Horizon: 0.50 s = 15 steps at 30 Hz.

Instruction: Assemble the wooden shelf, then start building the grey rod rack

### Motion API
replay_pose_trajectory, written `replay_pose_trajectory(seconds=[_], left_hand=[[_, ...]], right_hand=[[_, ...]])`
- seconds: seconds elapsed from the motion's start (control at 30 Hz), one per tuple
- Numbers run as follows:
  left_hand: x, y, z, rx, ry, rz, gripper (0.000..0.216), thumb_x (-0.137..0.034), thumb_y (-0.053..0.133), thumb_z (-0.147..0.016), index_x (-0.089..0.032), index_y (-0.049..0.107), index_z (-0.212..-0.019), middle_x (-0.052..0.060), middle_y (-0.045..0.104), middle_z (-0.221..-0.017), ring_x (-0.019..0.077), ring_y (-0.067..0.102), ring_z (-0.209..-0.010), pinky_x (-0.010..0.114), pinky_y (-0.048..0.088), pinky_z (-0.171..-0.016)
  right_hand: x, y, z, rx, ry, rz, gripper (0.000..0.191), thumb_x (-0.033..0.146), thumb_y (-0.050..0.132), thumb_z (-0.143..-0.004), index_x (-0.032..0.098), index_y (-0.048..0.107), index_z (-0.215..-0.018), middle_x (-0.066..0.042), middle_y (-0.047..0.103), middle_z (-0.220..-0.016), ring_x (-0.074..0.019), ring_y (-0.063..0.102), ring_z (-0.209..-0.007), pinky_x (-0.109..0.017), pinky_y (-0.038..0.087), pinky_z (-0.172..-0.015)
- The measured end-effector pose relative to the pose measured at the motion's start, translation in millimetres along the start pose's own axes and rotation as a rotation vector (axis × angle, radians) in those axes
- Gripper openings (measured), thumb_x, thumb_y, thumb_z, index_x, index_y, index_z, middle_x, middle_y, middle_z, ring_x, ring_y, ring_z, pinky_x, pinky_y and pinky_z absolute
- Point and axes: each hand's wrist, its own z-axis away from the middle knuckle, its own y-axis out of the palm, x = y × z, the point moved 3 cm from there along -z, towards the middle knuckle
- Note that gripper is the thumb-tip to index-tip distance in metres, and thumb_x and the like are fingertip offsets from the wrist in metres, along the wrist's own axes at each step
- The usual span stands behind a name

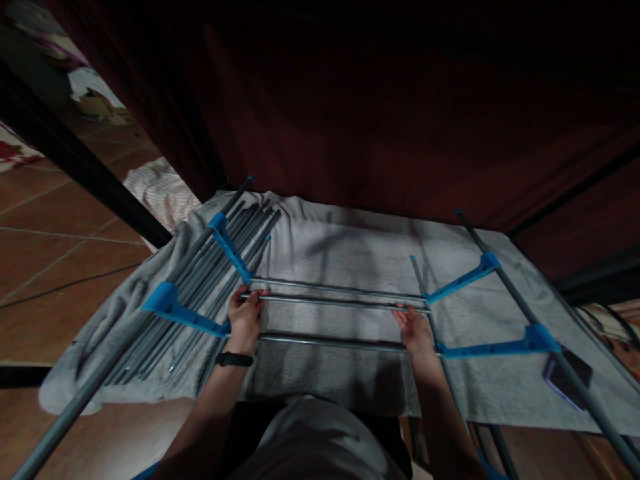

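Note:
A thin grey metal tube [335,303] stretches crosswise between my two hands. Near its left end, my left hand [245,315], with a dark band on the wrist, has its fingers closed round the tube. My right hand [414,325] pinches it close to the right end. Two fixed crossbars of a tube frame run parallel to it, the far crossbar [335,289] beyond and the near crossbar [335,343] closer to my body. Blue plastic brackets, including a left bracket [187,315] and a right bracket [493,343], join the crossbars' ends to long side poles.
Several loose grey tubes [200,280] lie side by side at the left. A grey blanket [345,243] covers the surface under the frame. At the right, a phone [570,377] lies partly behind a side pole [520,297]. Dark red curtains [350,120] hang behind.

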Motion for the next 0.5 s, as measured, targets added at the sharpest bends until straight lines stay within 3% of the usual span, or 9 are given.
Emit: replay_pose_trajectory(seconds=[0.33,0.5], left_hand=[[-2.4,9.8,12.5,0.009,-0.084,0.051,0.021,-0.004,0.056,-0.084,-0.021,0.049,-0.095,-0.002,0.069,-0.07,0.0146,0.071,-0.063,0.023,0.057,-0.057],[4.1,19.1,24.6,0.105,-0.15,0.053,0.007,-0.011,0.058,-0.088,-0.017,0.056,-0.085,0.003,0.072,-0.074,0.015,0.072,-0.068,0.024,0.058,-0.063]], right_hand=[[1.5,0.0,0.6,-0.015,0.034,-0.025,0.006,0.019,0.068,-0.075,0.023,0.066,-0.072,0.0,0.073,-0.07,-0.0181,0.071,-0.071,-0.041,0.06,-0.088],[1.1,0.6,-0.6,-0.048,0.033,-0.02,0.006,0.017,0.064,-0.076,0.022,0.066,-0.073,-0.001,0.073,-0.071,-0.0171,0.071,-0.07,-0.038,0.061,-0.088]])
